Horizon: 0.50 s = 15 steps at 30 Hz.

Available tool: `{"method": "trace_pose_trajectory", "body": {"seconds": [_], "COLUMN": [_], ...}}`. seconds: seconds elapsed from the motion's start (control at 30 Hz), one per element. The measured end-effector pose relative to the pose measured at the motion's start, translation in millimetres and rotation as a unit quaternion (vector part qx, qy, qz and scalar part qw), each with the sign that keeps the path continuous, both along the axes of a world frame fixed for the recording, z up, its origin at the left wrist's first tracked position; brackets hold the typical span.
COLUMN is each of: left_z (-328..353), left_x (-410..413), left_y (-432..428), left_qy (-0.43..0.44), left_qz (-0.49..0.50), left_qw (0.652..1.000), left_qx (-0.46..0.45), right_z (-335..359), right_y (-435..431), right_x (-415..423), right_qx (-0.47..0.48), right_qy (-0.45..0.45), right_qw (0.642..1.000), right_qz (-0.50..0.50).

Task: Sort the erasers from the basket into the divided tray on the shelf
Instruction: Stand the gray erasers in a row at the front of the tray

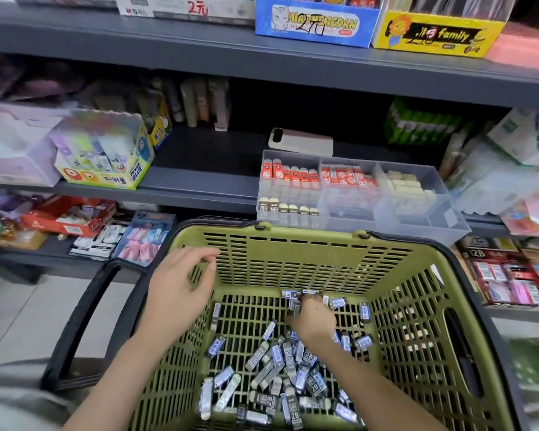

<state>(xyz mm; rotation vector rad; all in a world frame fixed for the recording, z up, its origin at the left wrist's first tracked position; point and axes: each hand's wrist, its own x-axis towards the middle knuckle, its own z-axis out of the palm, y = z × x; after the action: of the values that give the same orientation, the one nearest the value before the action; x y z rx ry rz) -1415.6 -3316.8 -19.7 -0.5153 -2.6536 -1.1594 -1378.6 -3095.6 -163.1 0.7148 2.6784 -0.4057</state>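
Both bare forearms are seen reaching up from the lower edge, over a heap of grey-and-blue wrapped erasers (274,368) marked 2B. At the far end of that heap the fingers (307,303) of the right hand (313,320) are curled round a small bunch of the same erasers, which is gripped just above the slatted floor. The fingers (204,255) of the left hand (178,284) are loosely bent and spread, nothing being held, and the hand is poised over the left rim. All the loose erasers are contained in a green plastic basket (293,259), whose black handle (75,321) is folded down on the left. Just beyond the far rim, a clear divided tray (349,214) is set at the front edge of a dark shelf (199,181). Its left compartment is filled with orange-wrapped erasers (290,174) at the back and dark-sleeved ones in front; more orange ones are stacked in the middle, and cream blocks (405,185) are laid in the right. A phone (302,141) is laid face down behind the tray, and a box of glue sticks (106,157) is placed well to the left.
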Motion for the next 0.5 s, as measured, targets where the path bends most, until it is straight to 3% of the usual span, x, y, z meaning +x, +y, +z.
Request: {"method": "trace_pose_trajectory", "body": {"seconds": [0.2, 0.3, 0.4, 0.5], "left_z": [1, -1, -6, -9], "left_x": [2, 2, 2, 10], "left_y": [6, 10, 18, 29], "left_qy": [-0.021, -0.075, -0.212, -0.418], "left_qz": [-0.013, -0.037, -0.054, -0.079], "left_qw": [1.0, 0.996, 0.975, 0.898], "left_qx": [-0.008, -0.003, 0.049, 0.113], "right_z": [-6, 8, 36, 73], "right_y": [0, 0, -3, -12], "right_x": [7, 9, 6, 7], "right_qx": [-0.034, -0.117, -0.223, -0.389], "right_qy": [0.02, 0.056, 0.088, 0.142], "right_qw": [0.998, 0.989, 0.967, 0.908], "right_qz": [-0.04, -0.077, -0.091, -0.053]}}
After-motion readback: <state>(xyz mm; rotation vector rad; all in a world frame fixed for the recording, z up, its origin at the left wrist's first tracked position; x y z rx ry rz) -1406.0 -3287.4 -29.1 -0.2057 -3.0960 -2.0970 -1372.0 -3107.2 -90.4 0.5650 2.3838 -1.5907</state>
